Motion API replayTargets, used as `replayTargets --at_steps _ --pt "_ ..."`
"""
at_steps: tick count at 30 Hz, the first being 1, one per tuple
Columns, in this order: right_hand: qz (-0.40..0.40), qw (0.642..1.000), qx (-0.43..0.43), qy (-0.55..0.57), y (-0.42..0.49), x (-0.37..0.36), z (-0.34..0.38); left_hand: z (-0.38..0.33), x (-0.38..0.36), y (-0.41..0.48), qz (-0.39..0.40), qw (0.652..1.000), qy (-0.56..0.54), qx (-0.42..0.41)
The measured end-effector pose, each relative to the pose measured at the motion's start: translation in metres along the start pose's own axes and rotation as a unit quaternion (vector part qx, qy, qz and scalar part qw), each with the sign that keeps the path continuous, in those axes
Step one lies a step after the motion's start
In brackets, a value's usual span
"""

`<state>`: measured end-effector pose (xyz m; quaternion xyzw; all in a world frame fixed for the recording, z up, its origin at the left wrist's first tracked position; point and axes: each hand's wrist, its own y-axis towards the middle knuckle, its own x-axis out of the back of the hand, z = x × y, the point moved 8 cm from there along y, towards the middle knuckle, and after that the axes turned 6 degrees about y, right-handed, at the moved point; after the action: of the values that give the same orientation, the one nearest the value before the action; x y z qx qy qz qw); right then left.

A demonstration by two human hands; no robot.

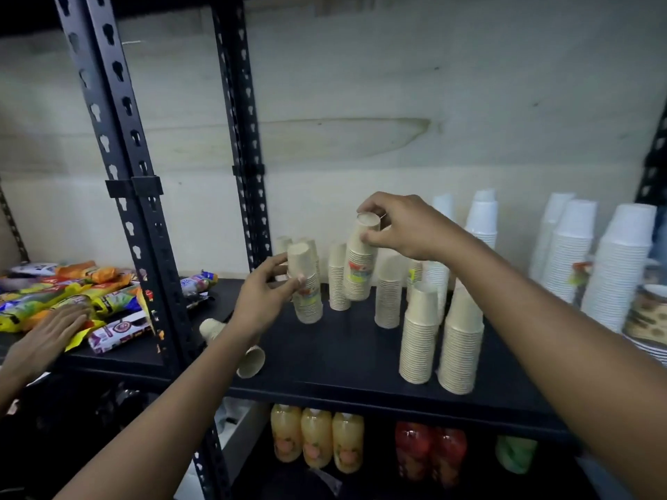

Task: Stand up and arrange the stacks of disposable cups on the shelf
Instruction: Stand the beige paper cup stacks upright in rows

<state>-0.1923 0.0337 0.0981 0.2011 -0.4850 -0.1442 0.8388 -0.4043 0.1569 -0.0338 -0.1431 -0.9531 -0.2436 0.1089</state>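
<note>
Several beige paper-cup stacks stand upside down on the black shelf (343, 351). My right hand (400, 227) pinches the top of a tilted wrapped beige stack (359, 268), its base near the shelf. My left hand (261, 294) grips another wrapped beige stack (306, 294) near its top; that one stands upright. Two taller beige stacks (418, 341) (460, 348) stand at the front right. One beige stack (249, 359) lies on its side under my left forearm, partly hidden.
White cup stacks (620, 268) line the back right, beside a patterned bowl pile (648, 319). Snack packets (72, 297) fill the left bay, where another person's hand (47, 337) rests. Black slotted uprights (144, 196) divide the bays. Juice bottles (317, 440) sit on the shelf below.
</note>
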Motion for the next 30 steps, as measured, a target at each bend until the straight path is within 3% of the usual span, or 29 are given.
replayTargets --at_steps 5,11,30 --pt "0.062 0.996 -0.052 0.049 -0.009 -0.002 -0.034 0.014 -0.038 0.018 -0.004 0.999 -0.016 0.03" --pt "0.124 0.989 -0.074 0.007 -0.009 -0.031 -0.054 0.025 -0.067 0.023 0.013 0.999 -0.007 0.051" --pt "0.153 0.983 -0.102 0.004 -0.011 -0.052 -0.064 0.046 -0.079 0.025 0.035 0.996 0.014 0.083"
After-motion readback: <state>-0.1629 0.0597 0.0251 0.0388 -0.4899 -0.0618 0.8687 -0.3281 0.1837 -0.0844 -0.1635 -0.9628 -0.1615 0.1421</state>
